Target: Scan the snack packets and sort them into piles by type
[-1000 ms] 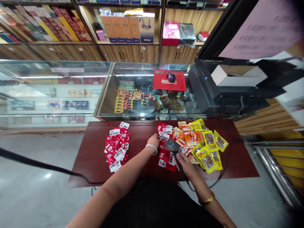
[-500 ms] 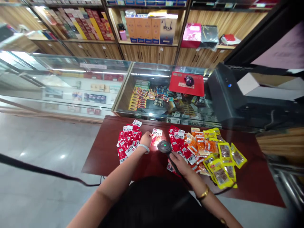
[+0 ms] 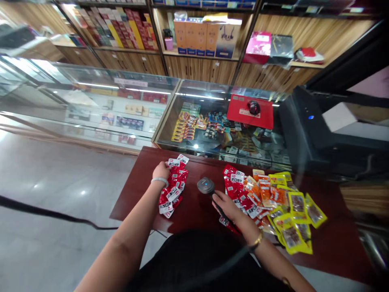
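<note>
My right hand [image 3: 226, 206] is closed round the handle of a black barcode scanner [image 3: 206, 185], whose head with a blue light points up the dark red table [image 3: 200, 209]. My left hand [image 3: 161, 169], with a white bracelet at the wrist, rests on the far end of a pile of red snack packets [image 3: 173, 187] on the left; its fingers are curled over the packets and I cannot make out whether they hold one. To the right of the scanner lies a mixed heap of red [image 3: 238, 190], orange [image 3: 267, 194] and yellow packets [image 3: 296, 217].
A glass display counter [image 3: 219, 121] stands just beyond the table, with a red mouse pad [image 3: 241, 115] and a mouse [image 3: 253, 107] on top. A black machine [image 3: 306, 134] sits at the right. Wooden shelves [image 3: 200, 36] with boxes line the back wall. A black cable [image 3: 45, 213] crosses the floor at left.
My left hand carried a red packet from in front of the scanner over to the left pile and set it there. The scanner's light went from green to blue. The camera swung left.
</note>
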### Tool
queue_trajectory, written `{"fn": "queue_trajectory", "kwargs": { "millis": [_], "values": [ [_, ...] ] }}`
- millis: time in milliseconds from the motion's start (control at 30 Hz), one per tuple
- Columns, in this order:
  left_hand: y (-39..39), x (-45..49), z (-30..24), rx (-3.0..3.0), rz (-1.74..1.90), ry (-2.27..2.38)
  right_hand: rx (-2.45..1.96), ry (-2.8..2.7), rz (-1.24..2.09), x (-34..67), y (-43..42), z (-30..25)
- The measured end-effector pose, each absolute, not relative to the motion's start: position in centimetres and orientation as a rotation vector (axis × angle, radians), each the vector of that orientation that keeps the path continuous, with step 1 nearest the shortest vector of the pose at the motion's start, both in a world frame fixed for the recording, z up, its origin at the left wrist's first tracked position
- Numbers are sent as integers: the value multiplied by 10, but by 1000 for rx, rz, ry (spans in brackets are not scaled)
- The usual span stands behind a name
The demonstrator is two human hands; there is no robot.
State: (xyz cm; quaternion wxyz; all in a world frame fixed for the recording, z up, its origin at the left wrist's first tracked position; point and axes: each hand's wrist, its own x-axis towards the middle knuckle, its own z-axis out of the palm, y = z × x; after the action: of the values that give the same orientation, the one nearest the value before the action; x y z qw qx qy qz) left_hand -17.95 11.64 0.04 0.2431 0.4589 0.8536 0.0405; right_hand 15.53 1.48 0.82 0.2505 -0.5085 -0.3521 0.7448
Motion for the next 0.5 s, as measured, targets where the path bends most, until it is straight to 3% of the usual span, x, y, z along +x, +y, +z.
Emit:
{"fn": "queue_trajectory", "kwargs": {
  "millis": [167, 500],
  "values": [
    [116, -144, 1, 1535, 181, 2397, -1409, -881, 1958, 165, 9, 19],
    [128, 54, -25, 1791, 169, 1497, -1483, -689, 1788, 216, -8, 36]
  ]
}}
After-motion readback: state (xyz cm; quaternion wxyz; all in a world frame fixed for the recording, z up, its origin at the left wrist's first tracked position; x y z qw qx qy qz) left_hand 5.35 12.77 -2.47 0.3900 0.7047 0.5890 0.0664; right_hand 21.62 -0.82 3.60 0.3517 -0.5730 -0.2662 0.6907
